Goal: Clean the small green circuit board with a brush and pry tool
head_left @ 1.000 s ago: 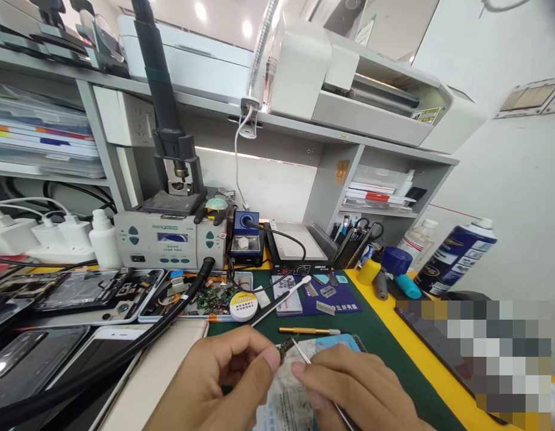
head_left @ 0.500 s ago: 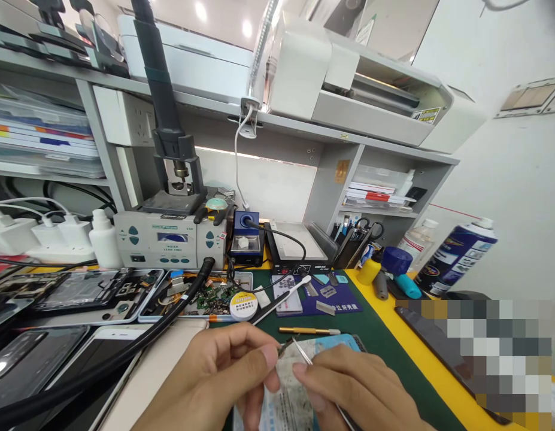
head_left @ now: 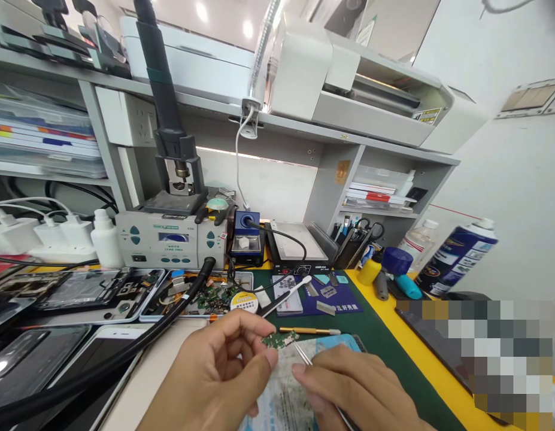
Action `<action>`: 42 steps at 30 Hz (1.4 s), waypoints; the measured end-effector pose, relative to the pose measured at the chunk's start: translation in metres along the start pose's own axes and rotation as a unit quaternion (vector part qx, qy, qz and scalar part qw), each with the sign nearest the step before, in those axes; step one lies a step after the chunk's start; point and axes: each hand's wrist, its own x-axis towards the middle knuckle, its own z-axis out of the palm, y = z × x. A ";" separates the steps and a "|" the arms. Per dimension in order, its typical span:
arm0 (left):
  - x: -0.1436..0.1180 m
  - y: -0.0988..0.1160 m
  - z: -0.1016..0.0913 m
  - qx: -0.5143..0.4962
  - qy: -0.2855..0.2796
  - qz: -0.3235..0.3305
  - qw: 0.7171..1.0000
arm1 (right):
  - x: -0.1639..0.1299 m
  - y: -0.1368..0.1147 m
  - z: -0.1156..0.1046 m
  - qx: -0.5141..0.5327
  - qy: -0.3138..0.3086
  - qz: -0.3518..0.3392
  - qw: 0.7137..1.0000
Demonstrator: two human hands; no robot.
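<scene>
the left hand (head_left: 214,377) pinches a small green circuit board (head_left: 279,340) between thumb and fingertips, holding it just above a worn blue-edged sheet (head_left: 295,383) on the green mat (head_left: 376,335), while the right hand (head_left: 358,389) is closed around thin metal tweezers (head_left: 304,354) whose tip sits right at the board's edge. just beyond the board lie a brass-handled tool (head_left: 308,330) and a white swab (head_left: 286,296), with a round solder tin (head_left: 243,302) beside a tray of small parts (head_left: 191,296). farther back stand the grey rework station (head_left: 169,239), a white bottle (head_left: 105,238) and, well to the right, a blue spray can (head_left: 457,254).
</scene>
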 end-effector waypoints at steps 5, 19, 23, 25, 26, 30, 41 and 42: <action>0.000 0.004 0.002 0.003 0.026 0.011 1.000 | -0.003 0.001 -0.002 0.008 -0.014 -0.004 1.000; 0.001 0.002 0.001 -0.058 0.029 0.016 0.998 | 0.001 0.000 -0.002 -0.008 -0.005 -0.017 1.000; 0.001 0.001 0.000 -0.055 0.037 0.026 0.997 | 0.003 -0.001 -0.002 -0.008 0.005 -0.017 1.000; 0.001 0.000 0.000 -0.040 0.040 0.032 0.998 | 0.003 -0.001 -0.002 -0.005 0.000 -0.016 1.000; 0.001 0.000 0.001 -0.032 0.042 0.035 0.998 | 0.003 -0.001 -0.002 -0.005 -0.006 -0.015 1.000; 0.000 0.001 0.001 0.000 0.046 0.046 0.998 | 0.003 0.000 -0.001 -0.004 -0.016 -0.022 1.000; -0.006 0.009 0.011 0.031 0.101 0.061 0.993 | 0.003 -0.001 -0.003 -0.005 -0.013 -0.017 1.000; -0.007 0.010 0.012 0.028 0.110 0.059 0.992 | 0.003 -0.001 -0.003 -0.007 -0.012 -0.017 1.000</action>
